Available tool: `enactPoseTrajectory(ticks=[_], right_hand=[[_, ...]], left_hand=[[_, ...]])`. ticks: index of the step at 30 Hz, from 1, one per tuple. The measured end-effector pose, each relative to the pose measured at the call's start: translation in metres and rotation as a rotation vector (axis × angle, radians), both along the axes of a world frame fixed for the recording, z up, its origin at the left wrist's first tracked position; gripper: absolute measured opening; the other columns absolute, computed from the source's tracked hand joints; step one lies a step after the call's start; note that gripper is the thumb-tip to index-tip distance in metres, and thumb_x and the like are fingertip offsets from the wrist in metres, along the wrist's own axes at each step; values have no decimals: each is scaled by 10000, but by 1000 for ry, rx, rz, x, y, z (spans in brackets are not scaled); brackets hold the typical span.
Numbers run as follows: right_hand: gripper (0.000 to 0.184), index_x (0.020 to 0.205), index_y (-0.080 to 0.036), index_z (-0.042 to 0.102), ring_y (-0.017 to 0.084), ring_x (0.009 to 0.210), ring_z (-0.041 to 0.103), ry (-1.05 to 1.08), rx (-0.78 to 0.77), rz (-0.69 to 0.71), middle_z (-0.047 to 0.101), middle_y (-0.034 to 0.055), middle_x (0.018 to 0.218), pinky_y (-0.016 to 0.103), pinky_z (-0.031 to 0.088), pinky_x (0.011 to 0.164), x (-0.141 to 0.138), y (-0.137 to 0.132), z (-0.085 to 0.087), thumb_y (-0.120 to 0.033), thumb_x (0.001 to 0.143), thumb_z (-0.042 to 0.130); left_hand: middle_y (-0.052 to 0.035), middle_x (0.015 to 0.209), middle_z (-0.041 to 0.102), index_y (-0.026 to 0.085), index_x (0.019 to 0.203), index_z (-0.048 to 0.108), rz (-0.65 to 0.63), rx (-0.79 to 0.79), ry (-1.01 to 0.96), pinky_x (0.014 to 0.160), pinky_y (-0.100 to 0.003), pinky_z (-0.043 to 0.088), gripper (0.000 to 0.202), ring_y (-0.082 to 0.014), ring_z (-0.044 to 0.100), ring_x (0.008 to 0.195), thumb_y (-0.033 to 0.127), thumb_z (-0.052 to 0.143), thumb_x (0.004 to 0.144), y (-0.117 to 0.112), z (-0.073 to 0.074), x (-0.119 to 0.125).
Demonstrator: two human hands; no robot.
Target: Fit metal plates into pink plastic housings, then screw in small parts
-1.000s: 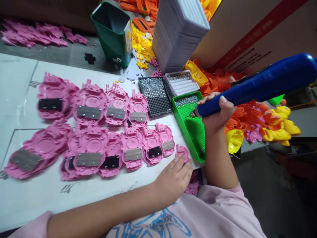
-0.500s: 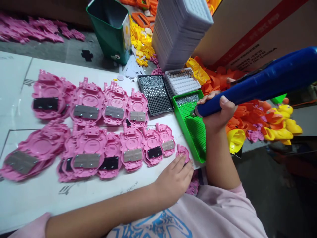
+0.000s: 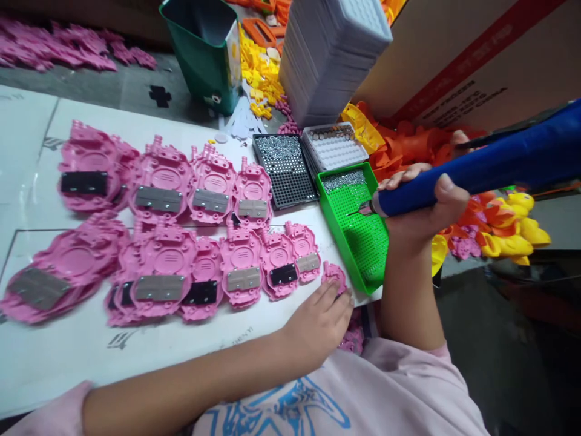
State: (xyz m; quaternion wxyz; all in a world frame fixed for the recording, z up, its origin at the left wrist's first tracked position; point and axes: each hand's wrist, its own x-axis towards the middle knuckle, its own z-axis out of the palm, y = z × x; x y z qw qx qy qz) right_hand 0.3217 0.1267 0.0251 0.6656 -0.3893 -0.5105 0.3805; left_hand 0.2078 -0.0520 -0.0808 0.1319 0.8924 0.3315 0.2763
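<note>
My right hand [image 3: 422, 200] is wrapped around a blue electric screwdriver [image 3: 476, 169], thumb on top. Its tip points left over the green perforated tray [image 3: 351, 233], where small screws lie gathered at the far end. At the front edge of the white table, my left hand [image 3: 320, 324] lies over a small pink plastic casing [image 3: 333, 274], fingers closed on it and hiding much of it. To the left stand two rows of pink casings [image 3: 166, 257], many with grey or black cover plates screwed on.
A black perforated tray of screws [image 3: 290, 194] and a white tray of small round pieces [image 3: 336, 151] sit behind. Farther back are a green bin [image 3: 204, 66], a tall stack of white trays [image 3: 327, 66] and a large carton [image 3: 463, 66]. Orange parts [image 3: 406, 142] lie at the right.
My right hand and the screwdriver have shifted right, and the tip with them, still over the green tray. My left hand has stayed on the pink casing.
</note>
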Motion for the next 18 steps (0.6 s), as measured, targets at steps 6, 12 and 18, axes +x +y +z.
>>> enactPoseTrajectory(ticks=[6,12,18], right_hand=[[430,1046,-328,592,172,511,519,-23,-77,212,557,-25,623,374,495,522,11,-55,37,-401,623,571],[368,988,-311,587,172,498,531,-7,-144,239,558,-16,617,371,487,514,4,-86,17,-382,628,612],[311,937,-291,564,160,504,538,7,-167,213,551,-22,622,352,491,523,1,-89,1,-382,641,598]], left_hand=[[-145,1217,602,72,1158,597,18,7,-41,1013,-439,363,330,-282,538,1106,185,490,867,1,0,2],[-144,1189,604,73,1141,598,17,-10,-38,1003,-435,382,295,-267,527,1100,185,487,892,2,1,3],[-129,1089,636,89,1038,638,40,26,-91,997,-432,398,230,-238,551,1022,159,475,893,3,0,6]])
